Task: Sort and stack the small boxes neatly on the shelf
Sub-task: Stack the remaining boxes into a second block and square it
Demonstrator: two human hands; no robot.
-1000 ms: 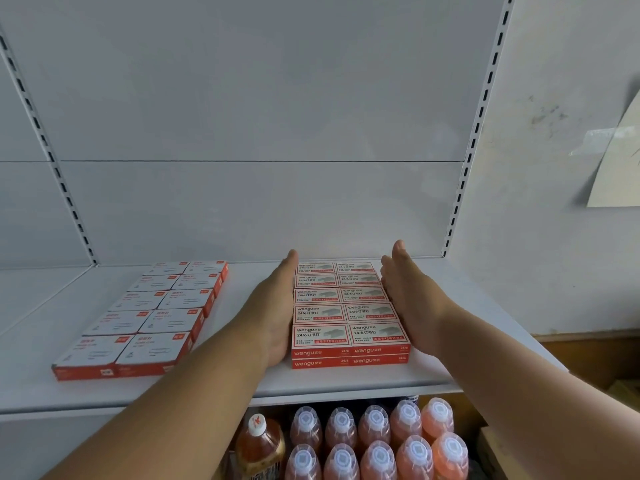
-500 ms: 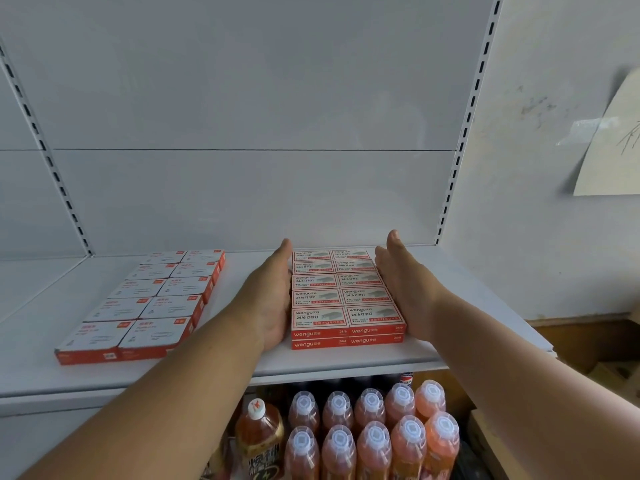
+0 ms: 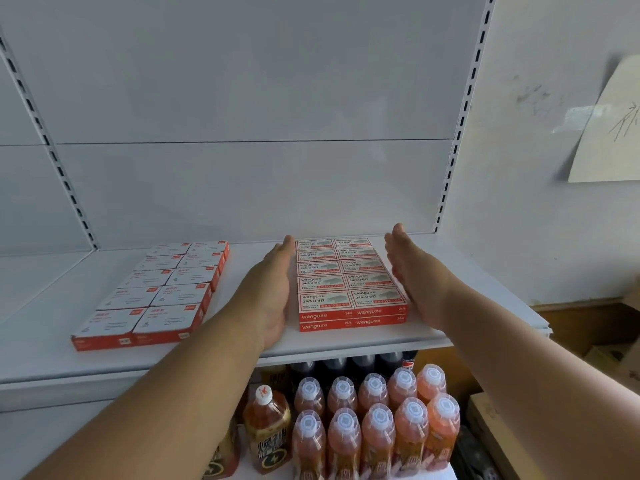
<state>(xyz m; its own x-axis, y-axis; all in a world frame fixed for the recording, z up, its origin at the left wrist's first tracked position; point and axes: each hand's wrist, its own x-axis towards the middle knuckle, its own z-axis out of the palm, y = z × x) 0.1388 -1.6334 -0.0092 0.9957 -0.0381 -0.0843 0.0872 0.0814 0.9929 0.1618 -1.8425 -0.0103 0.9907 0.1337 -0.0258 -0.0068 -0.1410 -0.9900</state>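
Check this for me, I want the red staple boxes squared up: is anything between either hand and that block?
Nothing visible. The left hand lies flat beside the left side of the staple box block, the right hand beside its right side, both on the shelf. The white-topped boxes sit apart, further left.

Print on white-topped red boxes (image 3: pixel 152 296) too blurred to read; taped cream paper sheet (image 3: pixel 609 133) cut by right edge.

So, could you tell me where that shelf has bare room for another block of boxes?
The shelf is bare left of the white-topped boxes, behind both blocks up to the back panel, and right of the right hand toward the end. The gap between the white-topped boxes and the red stapler boxes is crowded by the left hand.
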